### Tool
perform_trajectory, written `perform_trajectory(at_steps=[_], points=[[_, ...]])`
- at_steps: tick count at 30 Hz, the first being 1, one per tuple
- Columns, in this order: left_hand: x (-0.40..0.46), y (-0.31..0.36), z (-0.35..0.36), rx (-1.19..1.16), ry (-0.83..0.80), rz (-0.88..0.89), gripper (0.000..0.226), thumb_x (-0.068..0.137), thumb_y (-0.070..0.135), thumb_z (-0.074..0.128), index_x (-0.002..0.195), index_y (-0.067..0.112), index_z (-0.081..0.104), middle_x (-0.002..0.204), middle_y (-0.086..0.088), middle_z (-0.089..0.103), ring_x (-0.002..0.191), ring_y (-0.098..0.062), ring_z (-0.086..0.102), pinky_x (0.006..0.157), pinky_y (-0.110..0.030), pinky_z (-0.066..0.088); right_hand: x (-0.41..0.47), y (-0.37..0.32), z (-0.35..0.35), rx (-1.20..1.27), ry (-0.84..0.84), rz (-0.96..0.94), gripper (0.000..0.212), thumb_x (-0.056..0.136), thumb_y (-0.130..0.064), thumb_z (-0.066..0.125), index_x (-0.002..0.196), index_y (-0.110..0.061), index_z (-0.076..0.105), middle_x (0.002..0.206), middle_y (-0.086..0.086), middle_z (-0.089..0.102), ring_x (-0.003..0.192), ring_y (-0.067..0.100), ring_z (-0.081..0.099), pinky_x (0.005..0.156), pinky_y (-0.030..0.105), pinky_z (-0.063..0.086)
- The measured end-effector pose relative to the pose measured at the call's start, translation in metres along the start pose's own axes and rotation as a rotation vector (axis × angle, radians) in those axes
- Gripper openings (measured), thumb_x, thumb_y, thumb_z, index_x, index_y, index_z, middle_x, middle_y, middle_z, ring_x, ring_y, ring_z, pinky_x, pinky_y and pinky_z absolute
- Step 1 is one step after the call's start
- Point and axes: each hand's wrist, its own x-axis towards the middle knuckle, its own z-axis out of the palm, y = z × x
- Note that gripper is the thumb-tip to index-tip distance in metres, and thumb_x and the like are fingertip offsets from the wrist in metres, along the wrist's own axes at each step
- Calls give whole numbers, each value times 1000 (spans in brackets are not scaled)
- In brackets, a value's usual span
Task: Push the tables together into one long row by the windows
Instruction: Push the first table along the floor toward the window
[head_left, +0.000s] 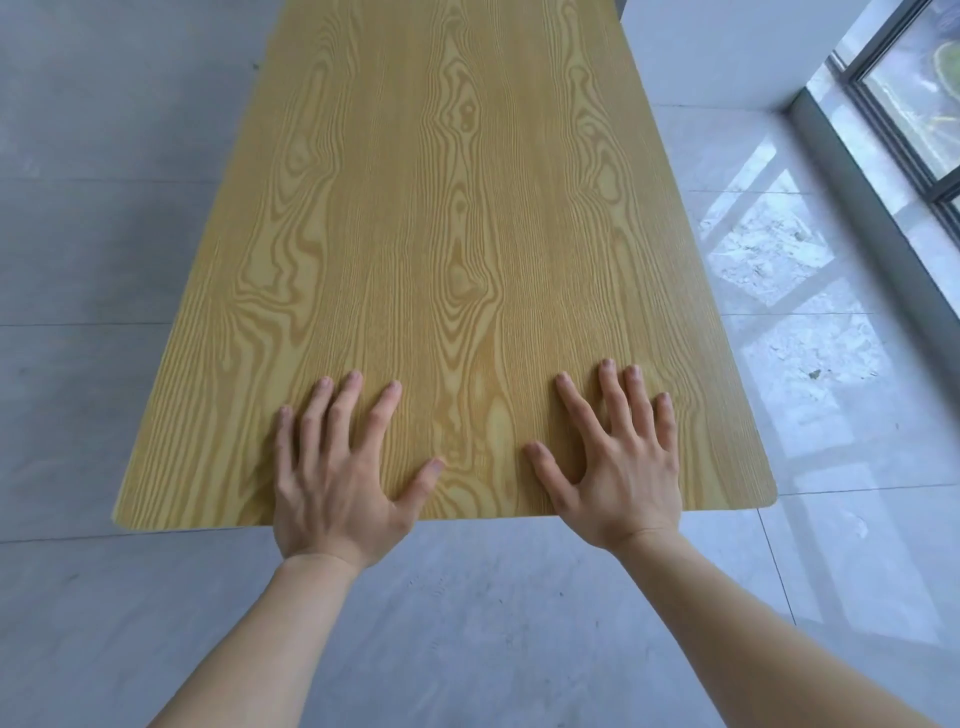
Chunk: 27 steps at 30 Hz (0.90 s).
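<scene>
Both palms are pressed flat on the near end of the wood-grain counter (441, 234): the left hand (332, 467) and the right hand (618, 462) are spread wide, fingers splayed, nothing gripped. The counter is seen stretching away over the grey tiled floor (104, 260), with the window (919, 93) off to the right.

Looks like I'm in some bare commercial space, maybe a canteen or an office common room, going by the big glossy grey floor tiles (104, 249), the dark-framed window (914, 104) running down nearly to floor level on the right, and this plain wood-grain laminate tabletop (441, 208).
</scene>
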Motion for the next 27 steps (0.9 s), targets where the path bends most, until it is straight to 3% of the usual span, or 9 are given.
perform_trajectory(at_steps=[27], points=[[163,0,24,6,27,-9,84,88,80,34,155,30,44,162,-8,39,154,-33,26,124,-61,17,166,9,13,18,34,-17,78,94,-79,32,160,-38,34,171,12,24,160,36,9,127,61,9]])
